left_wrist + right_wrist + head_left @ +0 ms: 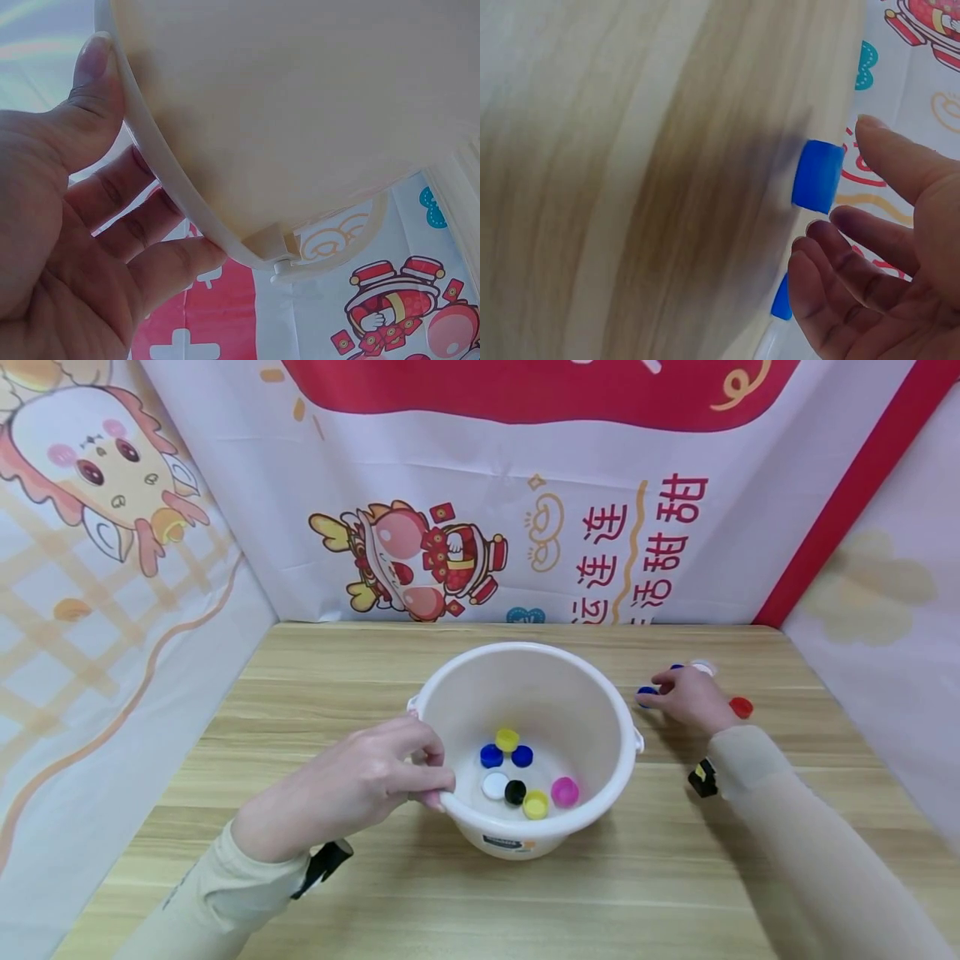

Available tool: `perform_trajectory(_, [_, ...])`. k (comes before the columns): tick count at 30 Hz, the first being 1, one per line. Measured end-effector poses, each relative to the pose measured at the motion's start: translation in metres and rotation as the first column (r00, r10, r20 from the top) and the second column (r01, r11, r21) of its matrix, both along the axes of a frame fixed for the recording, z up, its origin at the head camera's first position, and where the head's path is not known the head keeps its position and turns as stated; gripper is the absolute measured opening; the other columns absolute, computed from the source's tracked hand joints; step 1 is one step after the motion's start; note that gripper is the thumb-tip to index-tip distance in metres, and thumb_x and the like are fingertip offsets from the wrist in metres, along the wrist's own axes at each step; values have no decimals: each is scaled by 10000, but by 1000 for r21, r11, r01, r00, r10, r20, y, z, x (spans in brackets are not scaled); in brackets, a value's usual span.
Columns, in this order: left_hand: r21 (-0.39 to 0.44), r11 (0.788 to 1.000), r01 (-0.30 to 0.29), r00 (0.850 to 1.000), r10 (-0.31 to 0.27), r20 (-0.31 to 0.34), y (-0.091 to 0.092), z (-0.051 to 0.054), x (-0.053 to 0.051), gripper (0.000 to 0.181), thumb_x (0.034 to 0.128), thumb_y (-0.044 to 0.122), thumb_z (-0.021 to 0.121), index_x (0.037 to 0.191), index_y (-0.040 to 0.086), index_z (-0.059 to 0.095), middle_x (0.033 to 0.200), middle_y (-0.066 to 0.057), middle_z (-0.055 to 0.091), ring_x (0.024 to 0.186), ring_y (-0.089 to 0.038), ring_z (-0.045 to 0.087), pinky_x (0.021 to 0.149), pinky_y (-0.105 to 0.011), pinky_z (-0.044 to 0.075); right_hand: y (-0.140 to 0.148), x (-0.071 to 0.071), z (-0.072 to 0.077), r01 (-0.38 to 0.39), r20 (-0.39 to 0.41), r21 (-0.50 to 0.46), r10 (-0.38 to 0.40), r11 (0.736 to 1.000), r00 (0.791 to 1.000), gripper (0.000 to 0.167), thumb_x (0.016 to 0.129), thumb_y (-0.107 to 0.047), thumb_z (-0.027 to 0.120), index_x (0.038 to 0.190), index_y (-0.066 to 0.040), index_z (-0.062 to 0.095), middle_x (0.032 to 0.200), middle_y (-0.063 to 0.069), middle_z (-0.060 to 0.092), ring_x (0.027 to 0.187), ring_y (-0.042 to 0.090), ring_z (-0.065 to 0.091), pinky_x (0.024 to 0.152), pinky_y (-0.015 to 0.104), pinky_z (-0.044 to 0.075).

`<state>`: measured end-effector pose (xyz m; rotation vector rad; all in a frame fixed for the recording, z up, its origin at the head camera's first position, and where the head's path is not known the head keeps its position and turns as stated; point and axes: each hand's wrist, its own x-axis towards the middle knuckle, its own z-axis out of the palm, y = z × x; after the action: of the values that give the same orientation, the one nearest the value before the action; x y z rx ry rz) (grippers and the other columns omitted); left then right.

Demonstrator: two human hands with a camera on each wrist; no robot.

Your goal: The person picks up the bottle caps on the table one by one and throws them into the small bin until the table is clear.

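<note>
A white bucket (517, 839) stands mid-table, holding several caps, among them a yellow cap (507, 741), a black cap (515, 792) and a pink cap (565, 792). My left hand (352, 777) grips its left rim; in the left wrist view the thumb and fingers of that hand (97, 202) lie on either side of the rim (161, 154). Right of the bucket, my right hand (693, 697) is at a blue cap (647, 697). The right wrist view has the hand (885, 247) with thumb and fingers apart beside that blue cap (818, 176), not closed on it.
Around the right hand lie a second blue cap (677, 667), a white cap (702, 667) and a red cap (741, 707) on the wooden table (315, 693). Printed cloth (450, 443) hangs behind the table and at both sides.
</note>
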<state>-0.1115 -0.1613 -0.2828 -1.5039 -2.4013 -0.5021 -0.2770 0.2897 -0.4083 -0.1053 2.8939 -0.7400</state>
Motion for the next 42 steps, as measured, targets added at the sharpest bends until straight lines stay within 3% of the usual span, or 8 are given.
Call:
perform_trajectory(7, [30, 999, 43, 998, -41, -57, 2, 0, -2, 165, 820, 251, 776, 970, 183, 783, 953, -5, 605, 888, -170, 571, 879, -360, 572, -2, -2, -5, 2, -26, 7, -2, 1000, 1000, 514, 906, -369, 730, 1213, 36, 656, 1126, 248, 642, 1014, 370, 580, 843, 517, 531])
perform_trajectory(14, [22, 999, 30, 999, -29, -38, 3, 0, -1, 178, 808, 240, 789, 977, 182, 788, 954, -3, 608, 893, -165, 573, 896, -359, 565, -1, 1, -5, -17, -62, 3, 17, 1000, 998, 417, 912, -298, 727, 1161, 35, 687, 1078, 227, 665, 976, 357, 593, 826, 510, 530])
perform_trajectory(17, [21, 999, 24, 999, -23, -28, 3, 0, 0, 185, 803, 232, 795, 981, 182, 789, 958, -2, 609, 895, -161, 572, 898, -355, 564, -2, 5, 3, 14, -11, -39, -14, 999, 1000, 403, 920, -291, 718, 1179, 15, 678, 1101, 207, 651, 998, 345, 576, 839, 503, 533])
perform_trajectory(21, [22, 999, 25, 999, -24, -28, 2, 0, 0, 181, 809, 230, 790, 984, 183, 787, 963, -2, 609, 897, -160, 570, 894, -356, 565, -3, 10, 18, 40, 33, -60, -38, 997, 999, 444, 939, -350, 689, 1220, -8, 657, 1155, 205, 639, 1046, 346, 569, 875, 518, 526])
perform_trajectory(27, [35, 999, 39, 998, -38, -43, 2, -1, -1, 169, 822, 230, 781, 983, 178, 786, 964, -8, 610, 890, -163, 572, 876, -342, 572, -6, 15, 45, -35, -61, -41, 33, 999, 998, 521, 938, -395, 681, 1249, 21, 640, 1170, 236, 648, 1057, 364, 607, 887, 537, 524])
perform_trajectory(32, [40, 998, 41, 998, -39, -43, 1, -1, -1, 160, 828, 238, 775, 976, 179, 787, 961, -9, 608, 889, -161, 572, 879, -339, 570, -18, 28, 77, -63, -152, -98, 47, 993, 987, 448, 934, -318, 701, 1229, 17, 656, 1095, 208, 677, 950, 314, 652, 770, 440, 587])
perform_trajectory(37, [52, 997, 48, 998, -46, -52, 1, -2, -1, 146, 841, 241, 761, 970, 174, 784, 958, -6, 605, 884, -163, 569, 854, -330, 577, -39, 46, 113, -101, -268, -99, 71, 990, 961, 386, 916, -257, 727, 1205, -6, 675, 1029, 189, 692, 856, 297, 664, 669, 392, 610])
perform_trajectory(42, [45, 998, 39, 999, -37, -39, 0, -1, -1, 161, 817, 210, 792, 972, 168, 785, 961, -5, 603, 892, -162, 567, 850, -317, 576, -60, 65, 142, -160, -370, -61, 126, 985, 920, 392, 901, -234, 746, 1227, -27, 681, 978, 156, 706, 803, 262, 660, 630, 324, 604])
